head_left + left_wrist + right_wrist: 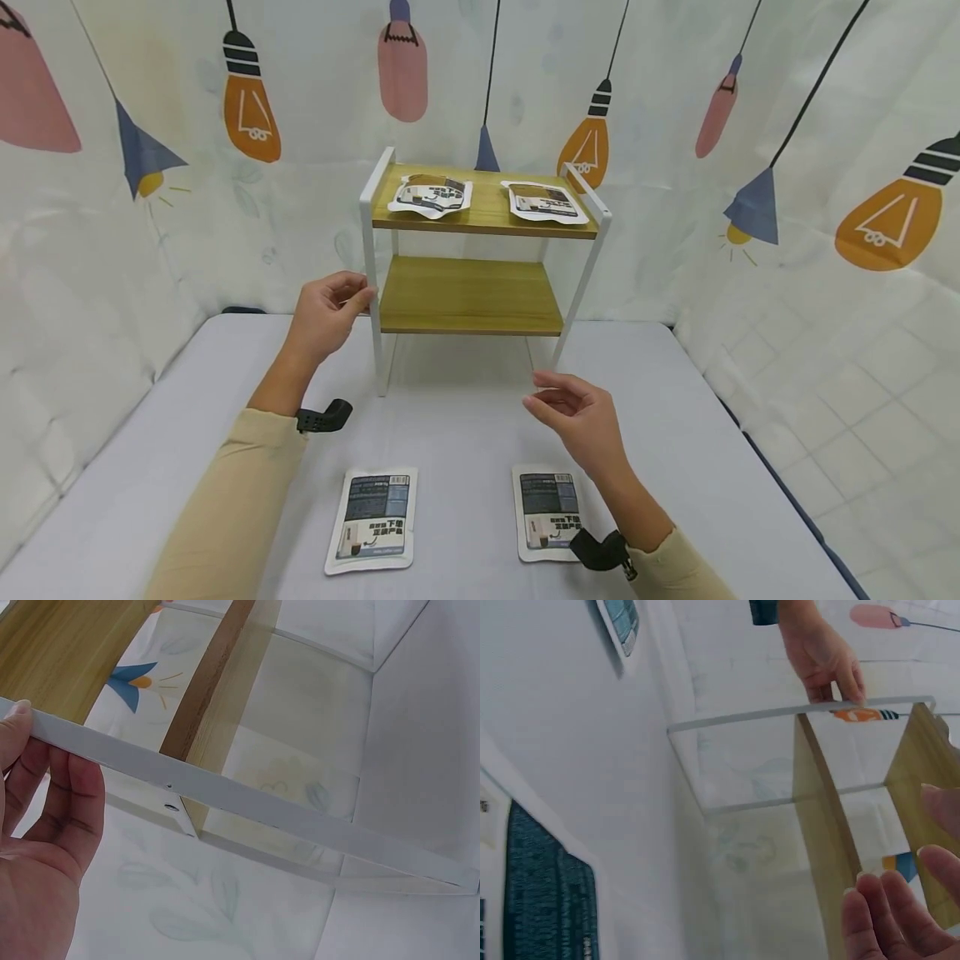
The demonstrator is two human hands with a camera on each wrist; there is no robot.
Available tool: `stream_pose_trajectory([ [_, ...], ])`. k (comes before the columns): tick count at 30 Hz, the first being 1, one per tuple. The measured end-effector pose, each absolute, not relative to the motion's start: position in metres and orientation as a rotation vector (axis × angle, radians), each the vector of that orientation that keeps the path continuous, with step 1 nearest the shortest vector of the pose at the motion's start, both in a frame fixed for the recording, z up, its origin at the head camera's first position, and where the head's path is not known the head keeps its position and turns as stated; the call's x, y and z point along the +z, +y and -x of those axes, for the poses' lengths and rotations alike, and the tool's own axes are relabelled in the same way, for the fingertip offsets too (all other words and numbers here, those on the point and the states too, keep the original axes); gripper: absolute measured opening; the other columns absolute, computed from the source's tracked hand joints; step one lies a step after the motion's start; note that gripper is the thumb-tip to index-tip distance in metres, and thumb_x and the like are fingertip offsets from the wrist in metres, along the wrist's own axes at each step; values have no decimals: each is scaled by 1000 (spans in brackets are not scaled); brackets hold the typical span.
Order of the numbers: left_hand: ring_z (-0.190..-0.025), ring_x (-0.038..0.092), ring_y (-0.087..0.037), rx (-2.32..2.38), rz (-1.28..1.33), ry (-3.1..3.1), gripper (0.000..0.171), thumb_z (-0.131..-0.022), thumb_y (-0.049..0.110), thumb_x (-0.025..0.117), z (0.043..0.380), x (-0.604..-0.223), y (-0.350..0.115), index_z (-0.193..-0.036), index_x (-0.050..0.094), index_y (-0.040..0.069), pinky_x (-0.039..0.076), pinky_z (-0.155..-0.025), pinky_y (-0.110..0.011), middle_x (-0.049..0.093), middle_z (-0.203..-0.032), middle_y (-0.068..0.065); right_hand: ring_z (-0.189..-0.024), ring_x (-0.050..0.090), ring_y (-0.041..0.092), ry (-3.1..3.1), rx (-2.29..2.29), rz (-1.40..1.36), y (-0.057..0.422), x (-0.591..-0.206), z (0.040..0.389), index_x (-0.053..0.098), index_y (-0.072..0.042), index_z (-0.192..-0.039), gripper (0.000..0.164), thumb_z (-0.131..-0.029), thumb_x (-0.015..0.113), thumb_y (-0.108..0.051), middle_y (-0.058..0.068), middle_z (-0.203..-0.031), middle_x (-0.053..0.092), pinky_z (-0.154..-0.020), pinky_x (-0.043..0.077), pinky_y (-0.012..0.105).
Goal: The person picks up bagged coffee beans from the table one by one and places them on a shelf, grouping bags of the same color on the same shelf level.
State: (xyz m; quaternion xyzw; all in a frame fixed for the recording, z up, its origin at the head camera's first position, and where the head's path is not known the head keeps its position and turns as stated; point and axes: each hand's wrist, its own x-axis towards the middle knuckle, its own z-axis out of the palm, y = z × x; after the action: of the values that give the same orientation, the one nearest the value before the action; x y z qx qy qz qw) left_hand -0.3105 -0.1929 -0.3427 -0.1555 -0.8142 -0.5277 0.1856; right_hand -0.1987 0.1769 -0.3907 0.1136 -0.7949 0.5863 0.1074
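Observation:
A small two-tier rack (468,296) with wood-look shelves and a white frame stands at the back of the table. My left hand (324,312) pinches its front left upright; the left wrist view shows the thumb and fingers on either side of the white bar (247,795). Apart from the rack, my right hand (581,417) hovers with loosely bent fingers and nothing in them, just in front of the right leg. On the top shelf lie a left pouch (431,196) and a right pouch (546,202), both white-edged with printed labels.
Two more flat printed pouches lie on the white table near me: a left one (373,521) and a right one (547,512), partly covered by the right wrist's camera band (600,550). A lamp-patterned curtain (315,192) surrounds the table's back and sides.

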Motion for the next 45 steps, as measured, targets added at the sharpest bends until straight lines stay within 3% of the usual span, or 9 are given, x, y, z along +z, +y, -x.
stream_pose_trajectory([
  [6,-88,70,-5,-1490,443,-2292,32,-102,29,65,312,-342,-192,-117,70,1,56,-85,-13,71,-104,-7,-108,72,20,-2436,1674,-209,191,-416,188,73,-17,-123,41,-85,85,-28,4,-124,73,-89,58,19],
  [16,-86,70,-5,-1477,452,-2299,31,-102,28,65,312,-343,-193,-116,70,2,59,-86,-19,72,-106,-13,-124,65,28,-2598,1618,5,206,-442,170,72,-22,-126,51,-80,89,-31,0,-135,67,-104,56,44],
  [22,-88,70,-4,-1478,452,-2298,30,-102,28,65,312,-343,-194,-116,70,2,60,-87,-20,72,-106,-11,-129,60,32,-2732,1552,136,208,-448,161,70,-23,-131,61,-76,91,-39,4,-143,61,-104,54,51],
  [27,-89,70,-4,-1486,447,-2295,30,-102,27,65,311,-343,-194,-117,70,1,59,-87,-19,72,-105,-8,-124,61,34,-2851,1413,181,210,-451,154,68,-26,-133,70,-71,93,-44,9,-144,59,-97,57,54],
  [40,-84,70,-6,-1485,456,-2277,30,-101,26,66,312,-344,-194,-113,70,-1,61,-86,-23,71,-101,-9,-99,61,20,-2973,1271,172,214,-451,144,71,-28,-127,69,-63,98,-32,10,-125,64,-76,56,37],
  [45,-84,70,-6,-1493,464,-2269,31,-101,25,66,312,-344,-194,-113,69,-3,61,-85,-23,71,-101,-10,-94,62,19,-2987,1244,163,212,-448,142,72,-25,-125,67,-64,98,-25,12,-123,64,-74,56,36],
])
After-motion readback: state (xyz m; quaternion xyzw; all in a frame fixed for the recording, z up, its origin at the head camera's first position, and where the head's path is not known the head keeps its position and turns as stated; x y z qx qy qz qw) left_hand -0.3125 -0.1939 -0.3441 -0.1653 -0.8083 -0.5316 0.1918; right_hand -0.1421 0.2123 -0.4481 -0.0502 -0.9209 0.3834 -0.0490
